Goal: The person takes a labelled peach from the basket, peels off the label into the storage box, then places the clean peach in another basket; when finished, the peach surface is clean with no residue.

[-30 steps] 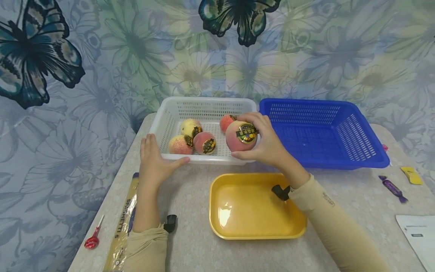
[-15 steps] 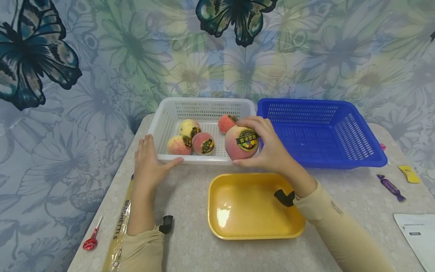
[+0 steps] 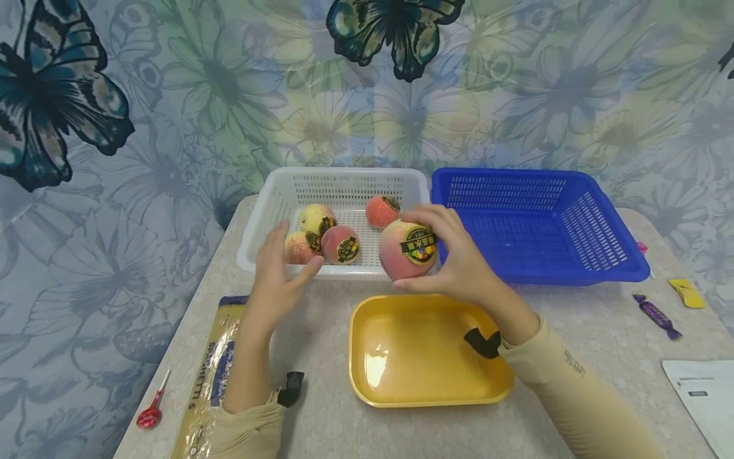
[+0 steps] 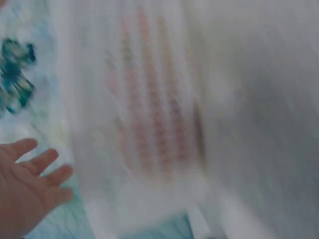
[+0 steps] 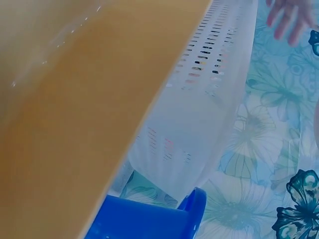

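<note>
A large pink-and-yellow peach (image 3: 398, 255) with a black sticker is gripped by my right hand (image 3: 461, 258), over the front right part of the white basket (image 3: 355, 272). Inside the basket lie a yellowish peach (image 3: 312, 218), a speckled peach (image 3: 298, 247), a pink peach (image 3: 338, 242) and a reddish peach (image 3: 378, 212). My left hand (image 3: 278, 284) is at the basket's front left, thumb and fingers spread, holding nothing. It partly covers the speckled peach. In the blurred left wrist view, its fingers (image 4: 50, 164) are apart and beside the basket (image 4: 144, 199).
A blue basket (image 3: 602, 236) adjoins the white one. In front is a yellow tray (image 3: 424, 357), under my right forearm. A spaghetti packet (image 3: 209, 376) and red lollipop (image 3: 150, 414) lie left; a purple-wrapped candy (image 3: 656, 315), yellow packet (image 3: 687, 293) and paper sheet (image 3: 702, 395) lie right.
My left hand has shifted right and slightly over the basket's front left rim, after drifting left earlier. The peach in my right hand has lowered a little and come nearer.
</note>
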